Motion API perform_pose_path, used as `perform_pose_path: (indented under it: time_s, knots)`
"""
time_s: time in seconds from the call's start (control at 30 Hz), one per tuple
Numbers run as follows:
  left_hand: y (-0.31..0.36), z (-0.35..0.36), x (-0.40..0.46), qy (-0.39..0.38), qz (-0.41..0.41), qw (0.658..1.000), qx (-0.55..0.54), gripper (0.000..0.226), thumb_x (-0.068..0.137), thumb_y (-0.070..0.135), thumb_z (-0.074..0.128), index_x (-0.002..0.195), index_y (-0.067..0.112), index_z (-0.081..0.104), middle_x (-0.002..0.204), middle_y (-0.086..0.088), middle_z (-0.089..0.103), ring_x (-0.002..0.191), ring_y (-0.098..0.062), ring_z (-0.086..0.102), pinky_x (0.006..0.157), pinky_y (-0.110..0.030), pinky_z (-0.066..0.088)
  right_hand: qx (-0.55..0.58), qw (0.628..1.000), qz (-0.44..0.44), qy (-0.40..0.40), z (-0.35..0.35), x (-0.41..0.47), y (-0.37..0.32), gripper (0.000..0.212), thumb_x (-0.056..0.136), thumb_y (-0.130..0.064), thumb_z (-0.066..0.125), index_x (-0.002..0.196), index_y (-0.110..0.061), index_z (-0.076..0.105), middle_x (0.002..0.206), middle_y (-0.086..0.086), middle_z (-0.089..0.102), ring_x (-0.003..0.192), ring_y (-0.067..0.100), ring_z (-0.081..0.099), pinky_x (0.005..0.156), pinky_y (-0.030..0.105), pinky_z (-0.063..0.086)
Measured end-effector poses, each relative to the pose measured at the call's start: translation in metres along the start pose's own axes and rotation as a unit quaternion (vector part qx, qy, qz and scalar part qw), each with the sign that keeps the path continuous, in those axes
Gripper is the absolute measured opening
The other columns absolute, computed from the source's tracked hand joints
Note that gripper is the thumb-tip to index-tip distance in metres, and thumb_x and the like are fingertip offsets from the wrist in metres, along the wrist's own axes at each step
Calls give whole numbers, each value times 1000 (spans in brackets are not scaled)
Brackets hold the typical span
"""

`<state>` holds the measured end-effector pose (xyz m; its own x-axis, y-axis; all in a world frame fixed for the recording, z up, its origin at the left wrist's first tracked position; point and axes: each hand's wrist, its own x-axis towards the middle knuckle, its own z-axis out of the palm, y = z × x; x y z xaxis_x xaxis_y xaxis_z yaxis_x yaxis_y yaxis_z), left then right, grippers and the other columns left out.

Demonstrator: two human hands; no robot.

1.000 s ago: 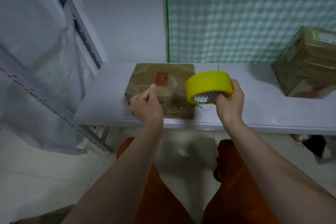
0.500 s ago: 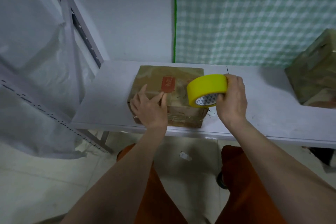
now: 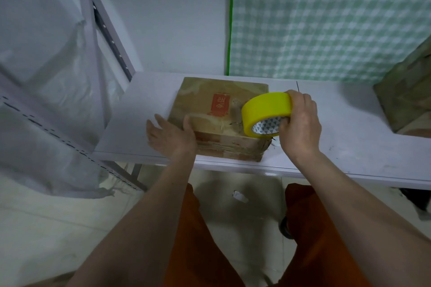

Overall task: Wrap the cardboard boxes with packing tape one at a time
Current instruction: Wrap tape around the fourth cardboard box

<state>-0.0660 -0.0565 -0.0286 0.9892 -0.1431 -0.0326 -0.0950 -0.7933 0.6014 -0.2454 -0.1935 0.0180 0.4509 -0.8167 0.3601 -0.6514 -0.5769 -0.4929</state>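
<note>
A flat brown cardboard box [image 3: 210,105] with a red label lies on the white table [image 3: 140,112], near its front edge. Glossy tape bands show on its front face. My left hand [image 3: 171,136] lies against the box's near left corner, thumb on top and fingers straight along the left side. My right hand [image 3: 299,123] grips a yellow roll of packing tape [image 3: 265,110], held on edge over the box's near right corner. The roll's core is white with grey triangles.
A second, taller taped box [image 3: 408,98] stands at the table's right end, partly out of frame. A green checked curtain [image 3: 326,18] hangs behind. A metal rack covered in plastic sheet [image 3: 46,77] stands to the left. A paper scrap [image 3: 240,196] lies on the floor.
My left hand has slid from the box's top to its near left corner and side. The tape roll in my right hand has come lower, over the box's right corner.
</note>
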Motion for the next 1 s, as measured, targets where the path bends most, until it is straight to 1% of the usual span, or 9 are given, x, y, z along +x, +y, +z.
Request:
perform_pose_path:
  time_s: [0.1,0.2,0.27,0.33,0.4,0.47,0.63,0.8,1.0]
  knots:
    - [-1,3,-26,61,262,963,18,63,99,28,47,152,7,20,160,-12,16,149,-27,9,122,-43,7,-1,1000,0,2,-1,-1,0,54,78,11,51,128,-9,48,122,14,50,115,32,41,70,34,33]
    - [1,15,-53,-82,468,874,103,67,100,35,40,154,8,9,163,-7,5,150,-18,-3,122,-36,-1,6,1000,-7,7,-2,-2,0,55,78,10,51,128,-10,49,121,14,50,114,32,42,70,36,35]
    - [2,23,-56,-132,463,850,211,79,99,47,38,153,7,-2,162,-9,-6,149,-19,-11,122,-35,-6,24,1000,2,5,0,-1,4,56,77,9,52,128,-13,51,121,12,51,114,30,44,72,35,37]
    - [6,23,-55,-132,443,852,247,87,96,52,41,153,7,-7,162,-11,-12,149,-21,-13,121,-36,-7,150,986,73,8,4,1,7,53,78,9,54,126,-15,54,120,9,53,111,24,48,75,28,41]
    - [8,23,-55,-141,437,855,243,90,93,56,44,154,13,-7,161,-11,-14,149,-22,-14,121,-37,-8,313,935,169,5,7,0,6,42,82,6,57,121,-11,56,112,8,57,99,20,55,69,10,45]
    - [9,23,-55,-152,435,852,251,91,91,57,47,154,21,-8,161,-10,-16,148,-23,-16,121,-39,-8,362,906,218,-18,10,-3,5,29,87,2,57,114,-9,54,98,7,58,86,17,55,57,3,43]
    - [10,23,-56,-158,429,849,264,94,90,57,50,153,22,-10,161,-10,-17,148,-24,-17,121,-40,-5,324,920,218,-39,1,2,13,29,88,5,52,114,-8,50,95,3,54,85,16,52,59,15,43]
    - [15,25,-62,-145,406,854,290,101,89,58,50,153,11,-13,160,-11,-19,148,-24,-18,121,-41,-7,230,944,236,2,-10,1,51,33,83,7,47,112,-8,53,95,7,55,89,24,53,75,41,47]
    - [17,26,-61,-153,407,850,299,102,86,61,53,153,22,-14,160,-12,-18,148,-25,-17,121,-42,-6,249,939,237,-4,-1,-2,61,33,84,9,46,113,-4,52,95,6,54,88,21,52,70,31,41]
